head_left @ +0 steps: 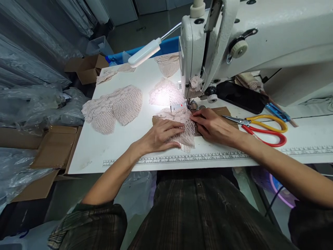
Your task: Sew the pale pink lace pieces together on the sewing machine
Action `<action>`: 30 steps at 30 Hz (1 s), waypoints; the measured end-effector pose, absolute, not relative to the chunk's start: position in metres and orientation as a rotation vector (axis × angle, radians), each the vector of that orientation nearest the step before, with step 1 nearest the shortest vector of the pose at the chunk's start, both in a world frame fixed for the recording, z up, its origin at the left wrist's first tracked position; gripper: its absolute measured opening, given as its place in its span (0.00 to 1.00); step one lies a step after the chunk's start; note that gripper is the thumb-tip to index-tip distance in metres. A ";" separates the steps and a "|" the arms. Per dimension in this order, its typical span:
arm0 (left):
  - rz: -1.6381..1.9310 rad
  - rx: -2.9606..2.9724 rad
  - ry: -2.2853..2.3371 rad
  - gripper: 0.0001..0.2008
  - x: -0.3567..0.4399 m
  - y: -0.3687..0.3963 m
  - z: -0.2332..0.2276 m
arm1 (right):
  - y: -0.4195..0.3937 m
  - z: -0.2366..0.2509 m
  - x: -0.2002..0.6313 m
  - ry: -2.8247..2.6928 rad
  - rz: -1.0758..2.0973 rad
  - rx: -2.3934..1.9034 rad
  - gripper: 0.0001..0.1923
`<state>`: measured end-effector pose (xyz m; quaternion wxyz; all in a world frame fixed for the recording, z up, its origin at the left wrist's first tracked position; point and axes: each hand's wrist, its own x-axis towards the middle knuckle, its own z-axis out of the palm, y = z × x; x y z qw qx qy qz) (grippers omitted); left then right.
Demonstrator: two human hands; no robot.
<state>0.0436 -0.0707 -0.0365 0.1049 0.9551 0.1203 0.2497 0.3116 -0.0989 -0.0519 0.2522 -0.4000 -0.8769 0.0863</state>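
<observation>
A pale pink lace piece (188,128) lies under the needle area of a white sewing machine (192,62). My left hand (168,133) rests flat on the lace's left side, fingers stretched out toward the right. With fingertips pressed together, my right hand (208,125) pinches the lace's right edge, just in front of the presser foot (189,105). More lace (166,93) continues behind the foot, under a bright lamp spot. Brown card-like material (221,111) shows beneath and beside my right hand. My right fingertips partly hide the lace edge.
Scissors (267,128) with yellow and red handles lie right of my right hand. Behind them are a black phone (241,97) and a blue tool (278,111). Another lace piece (114,107) lies left. A lamp (145,52) overhangs the table; a ruler strip (187,158) lines its front edge.
</observation>
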 end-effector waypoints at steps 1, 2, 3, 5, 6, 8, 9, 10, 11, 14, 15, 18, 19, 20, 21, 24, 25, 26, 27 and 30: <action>0.710 2.828 0.371 0.20 0.042 -0.072 -0.036 | -0.099 -0.053 0.313 -2.376 0.243 -1.081 0.20; 0.681 2.840 0.385 0.18 0.040 -0.073 -0.034 | -0.100 -0.053 0.313 -2.377 0.246 -1.079 0.21; 0.659 2.846 0.394 0.15 0.038 -0.074 -0.031 | -0.101 -0.052 0.312 -2.385 0.245 -1.083 0.21; 0.638 2.844 0.428 0.08 0.035 -0.077 -0.025 | -0.101 -0.049 0.311 -2.406 0.254 -1.084 0.21; 0.647 2.837 0.452 0.07 0.035 -0.078 -0.023 | -0.100 -0.047 0.310 -2.416 0.277 -1.076 0.21; 0.699 2.814 0.470 0.07 0.036 -0.081 -0.019 | -0.096 -0.042 0.308 -2.425 0.340 -1.056 0.21; 0.737 2.797 0.462 0.06 0.036 -0.082 -0.019 | -0.093 -0.040 0.308 -2.427 0.364 -1.051 0.21; 0.779 2.777 0.445 0.06 0.037 -0.082 -0.019 | -0.091 -0.039 0.308 -2.435 0.372 -1.054 0.22; 0.817 2.756 0.422 0.05 0.038 -0.083 -0.019 | -0.088 -0.038 0.308 -2.450 0.358 -1.068 0.22; 0.845 2.717 0.375 0.05 0.039 -0.083 -0.023 | -0.084 -0.040 0.305 -2.518 0.238 -1.140 0.22; 0.834 2.720 0.367 0.06 0.039 -0.083 -0.024 | -0.084 -0.040 0.303 -2.537 0.195 -1.161 0.22; 0.817 2.760 0.332 0.05 0.039 -0.082 -0.027 | -0.085 -0.042 0.301 -2.554 0.127 -1.186 0.21; 0.818 2.777 0.320 0.03 0.039 -0.082 -0.028 | -0.086 -0.041 0.301 -2.547 0.131 -1.180 0.22; 0.816 2.795 0.312 0.02 0.040 -0.081 -0.028 | -0.086 -0.041 0.302 -2.536 0.150 -1.167 0.22; 0.809 2.816 0.305 0.04 0.040 -0.081 -0.028 | -0.086 -0.040 0.303 -2.521 0.179 -1.149 0.23; 0.822 2.861 0.296 0.07 0.041 -0.080 -0.029 | -0.084 -0.041 0.308 -2.478 0.278 -1.082 0.23; 0.844 2.862 0.288 0.06 0.041 -0.079 -0.030 | -0.083 -0.041 0.310 -2.466 0.298 -1.061 0.23; 0.866 2.855 0.276 0.05 0.041 -0.079 -0.030 | -0.082 -0.043 0.311 -2.453 0.308 -1.038 0.22; 0.884 2.844 0.266 0.04 0.042 -0.079 -0.031 | -0.082 -0.044 0.312 -2.437 0.310 -1.016 0.22; 0.902 2.816 0.238 0.05 0.043 -0.079 -0.033 | -0.083 -0.051 0.313 -2.383 0.305 -0.981 0.21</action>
